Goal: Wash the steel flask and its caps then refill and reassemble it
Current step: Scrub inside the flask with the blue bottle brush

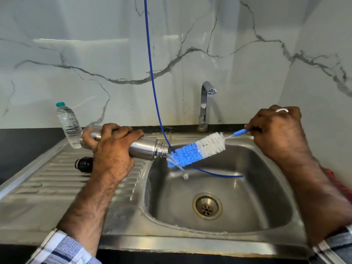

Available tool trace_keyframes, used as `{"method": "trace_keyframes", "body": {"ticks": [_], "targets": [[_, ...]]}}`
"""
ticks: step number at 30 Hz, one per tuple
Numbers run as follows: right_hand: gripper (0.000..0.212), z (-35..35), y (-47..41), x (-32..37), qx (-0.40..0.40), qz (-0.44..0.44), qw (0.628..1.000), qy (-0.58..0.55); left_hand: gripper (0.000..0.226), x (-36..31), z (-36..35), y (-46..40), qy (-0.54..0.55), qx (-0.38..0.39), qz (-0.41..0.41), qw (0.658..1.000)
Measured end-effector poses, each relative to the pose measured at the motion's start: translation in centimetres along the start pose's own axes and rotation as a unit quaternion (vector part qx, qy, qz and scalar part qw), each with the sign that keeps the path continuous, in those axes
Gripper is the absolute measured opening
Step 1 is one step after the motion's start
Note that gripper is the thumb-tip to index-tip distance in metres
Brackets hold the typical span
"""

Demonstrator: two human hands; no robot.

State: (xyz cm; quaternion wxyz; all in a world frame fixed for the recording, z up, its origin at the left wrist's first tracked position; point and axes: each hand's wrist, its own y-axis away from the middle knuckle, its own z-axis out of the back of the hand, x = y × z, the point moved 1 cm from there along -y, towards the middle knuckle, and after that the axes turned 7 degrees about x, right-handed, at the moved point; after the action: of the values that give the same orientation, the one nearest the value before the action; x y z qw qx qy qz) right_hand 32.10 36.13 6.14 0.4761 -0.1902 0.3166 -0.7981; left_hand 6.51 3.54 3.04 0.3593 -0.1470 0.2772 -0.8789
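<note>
Overhead, steel sink (118,242), marble wall (76,54), left hand (114,149) gripping flask (144,149), right hand (280,130) pinching brush (198,149)

This is a home kitchen. A stainless steel sink (219,231) with a ribbed drainboard (57,180) is set into a dark bench (22,141), and beyond the fingers (122,130) a chrome tap (204,105) rises against a marble-veined wall (76,54).
</note>
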Motion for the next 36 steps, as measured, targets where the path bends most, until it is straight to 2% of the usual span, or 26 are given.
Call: {"method": "trace_keyframes", "body": {"ticks": [6, 12, 16, 20, 24, 29, 32, 36], "targets": [[0.008, 1.0, 0.2, 0.4, -0.015, -0.074, 0.997, -0.016, 0.080, -0.4, 0.1, 0.2, 0.070, -0.046, 0.051, 0.995], [0.010, 0.9, 0.1, 2.9, 0.000, -0.124, 0.987, -0.097, 0.088, -0.7, 0.8, -0.1, 0.155, -0.057, 0.095, 0.982], [0.010, 0.7, 0.0, 4.8, 0.006, -0.107, 0.986, -0.127, 0.095, -0.6, 0.7, -0.2, 0.203, -0.045, 0.112, 0.972], [0.009, 0.5, -0.7, 6.4, 0.053, -0.105, 0.985, -0.125, 0.090, -0.5, 1.4, -0.1, 0.253, -0.047, 0.117, 0.959], [0.007, 0.0, -1.4, 8.2, 0.022, -0.096, 0.989, -0.113, 0.084, 0.1, 2.0, -0.8, 0.343, -0.020, 0.142, 0.928], [0.008, -1.6, -2.3, 10.5, 0.004, -0.064, 0.996, -0.063, 0.062, 1.1, 3.1, -1.9, 0.426, -0.040, 0.172, 0.887], [0.001, -2.4, -2.4, 11.5, -0.013, -0.055, 0.997, -0.047, 0.062, 1.9, 3.3, -2.6, 0.438, -0.045, 0.167, 0.882], [0.004, -2.9, -3.0, 12.6, -0.014, -0.062, 0.998, -0.021, 0.062, 3.5, 3.6, -3.2, 0.443, -0.057, 0.168, 0.879]]}}
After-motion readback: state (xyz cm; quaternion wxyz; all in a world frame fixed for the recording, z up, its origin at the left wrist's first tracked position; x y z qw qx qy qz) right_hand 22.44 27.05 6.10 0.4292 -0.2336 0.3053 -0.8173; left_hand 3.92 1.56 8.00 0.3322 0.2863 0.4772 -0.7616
